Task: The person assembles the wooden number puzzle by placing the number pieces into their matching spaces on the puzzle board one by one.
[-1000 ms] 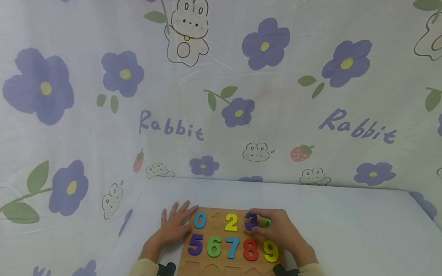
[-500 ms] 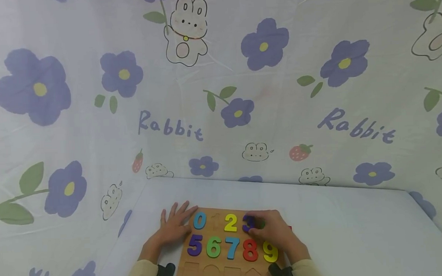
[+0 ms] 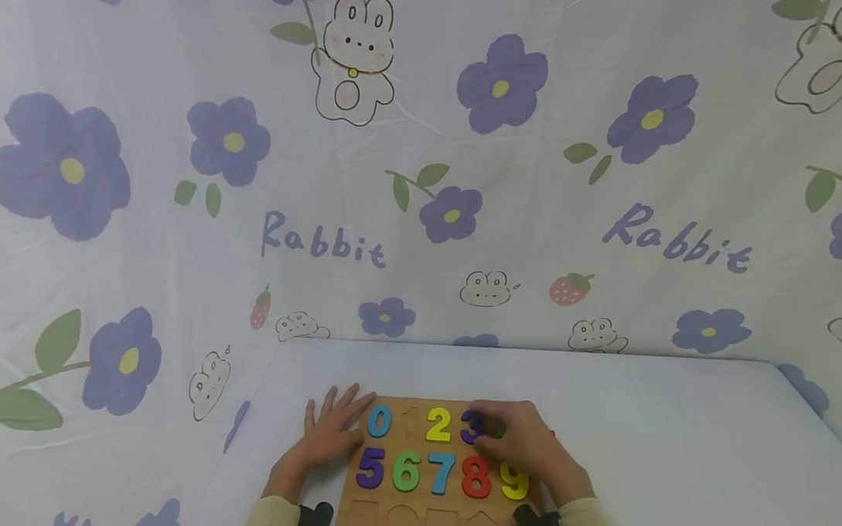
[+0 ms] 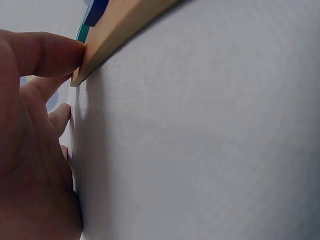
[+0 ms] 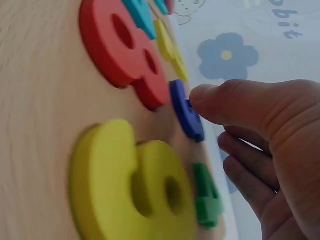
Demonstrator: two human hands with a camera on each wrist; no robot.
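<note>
A wooden number puzzle board [image 3: 402, 523] lies on the white table. My right hand [image 3: 524, 437] pinches the purple number 3 [image 3: 471, 427] between thumb and index finger at the board's top row. In the right wrist view the thumb tip is at the edge of the purple 3 [image 5: 184, 112], with the green 4 [image 5: 206, 195] just below it. My left hand [image 3: 327, 436] has its fingers spread at the board's upper left corner. Its thumb [image 4: 55, 54] presses on the board's side edge [image 4: 107, 47].
Blue 0 [image 3: 379, 421] and yellow 2 [image 3: 438, 425] sit in the top row, with a 1-shaped recess [image 3: 409, 423] between them. Below are purple 5 [image 3: 370, 468], green 6 [image 3: 406, 471], blue 7 [image 3: 441, 473], red 8 [image 3: 476, 478] and yellow 9 [image 3: 514, 481]. A patterned cloth [image 3: 417, 139] hangs behind.
My right hand has shifted slightly left with the purple 3, which now sits a little lower and flatter on the board. A small red bit now shows right of that hand. My left hand stays put.
</note>
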